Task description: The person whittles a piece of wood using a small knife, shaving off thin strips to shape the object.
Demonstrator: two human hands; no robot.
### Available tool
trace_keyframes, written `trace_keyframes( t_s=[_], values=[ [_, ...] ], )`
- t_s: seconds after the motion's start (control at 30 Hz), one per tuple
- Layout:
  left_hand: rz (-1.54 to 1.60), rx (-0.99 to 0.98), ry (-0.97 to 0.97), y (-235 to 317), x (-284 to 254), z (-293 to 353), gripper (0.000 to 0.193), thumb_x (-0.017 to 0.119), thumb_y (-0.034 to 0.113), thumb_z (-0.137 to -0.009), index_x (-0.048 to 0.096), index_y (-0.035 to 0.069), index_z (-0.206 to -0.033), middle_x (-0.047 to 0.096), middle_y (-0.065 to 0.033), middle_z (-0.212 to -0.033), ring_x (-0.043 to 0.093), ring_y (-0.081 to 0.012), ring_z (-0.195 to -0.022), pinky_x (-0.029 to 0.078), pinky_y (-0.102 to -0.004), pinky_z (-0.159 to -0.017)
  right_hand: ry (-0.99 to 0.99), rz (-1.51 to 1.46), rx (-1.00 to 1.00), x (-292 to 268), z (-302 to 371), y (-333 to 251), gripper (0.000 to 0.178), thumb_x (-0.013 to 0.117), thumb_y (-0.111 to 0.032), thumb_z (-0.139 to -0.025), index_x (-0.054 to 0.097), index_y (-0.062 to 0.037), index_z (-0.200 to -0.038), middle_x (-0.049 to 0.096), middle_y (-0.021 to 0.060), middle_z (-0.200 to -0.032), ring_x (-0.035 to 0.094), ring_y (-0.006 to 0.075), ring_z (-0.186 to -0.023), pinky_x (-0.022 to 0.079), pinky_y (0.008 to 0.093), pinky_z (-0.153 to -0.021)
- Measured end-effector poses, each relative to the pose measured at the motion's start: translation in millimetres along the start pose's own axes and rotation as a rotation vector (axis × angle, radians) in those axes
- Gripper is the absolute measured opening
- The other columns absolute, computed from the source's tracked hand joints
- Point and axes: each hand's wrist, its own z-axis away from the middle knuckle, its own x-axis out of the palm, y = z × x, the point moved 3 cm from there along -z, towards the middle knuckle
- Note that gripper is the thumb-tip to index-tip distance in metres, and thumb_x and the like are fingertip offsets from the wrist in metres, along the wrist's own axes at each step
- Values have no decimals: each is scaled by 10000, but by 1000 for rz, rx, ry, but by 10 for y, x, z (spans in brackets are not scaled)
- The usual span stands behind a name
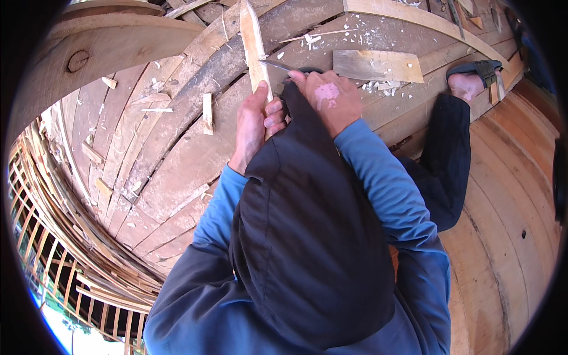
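My left hand (253,120) is closed round the lower end of a long, pale wooden strip (253,44). The strip points away from me and narrows to a tip at the top of the view. In my right hand (332,99) is a knife; its thin dark blade (274,63) lies across toward the strip's right edge, close to or touching it. The knife's handle is hidden by my fist. My raised leg in black trousers (313,236) stands between my forearms and covers the strip's bottom end.
Plank flooring (177,160) strewn with shavings lies around me. A flat board offcut (378,65) rests beyond my right hand, a small wood block (207,113) left of my left hand. My sandaled foot (467,86) is at right. Stacked thin strips (77,219) curve along the left.
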Motion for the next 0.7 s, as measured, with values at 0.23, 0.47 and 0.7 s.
trace_keyframes(
  t_s=[0.23,0.47,0.7],
  values=[
    [13,-27,29,-5,-6,10,283,469,317,-1080,488,45,-1005,438,20,-676,373,-50,-492,360,-214,-420,-55,-70,-97,35,-14,151,568,386,-497,-1065,735,-68,-937,729,162,-947,692,377,-939,540,476,-848],
    [-136,17,54,35,68,68,252,475,302,-1082,471,61,-1009,438,19,-675,375,-50,-498,355,-210,-430,-84,76,-144,-293,-46,108,573,404,-503,-1056,738,-65,-899,724,161,-894,704,357,-861,553,466,-789],
    [-178,71,48,13,19,43,267,513,336,-1074,460,84,-1001,453,17,-683,379,-47,-506,353,-207,-430,-18,113,-136,-55,-61,104,538,413,-493,-1057,720,-85,-887,722,143,-877,707,345,-849,557,455,-755]
  ],
)
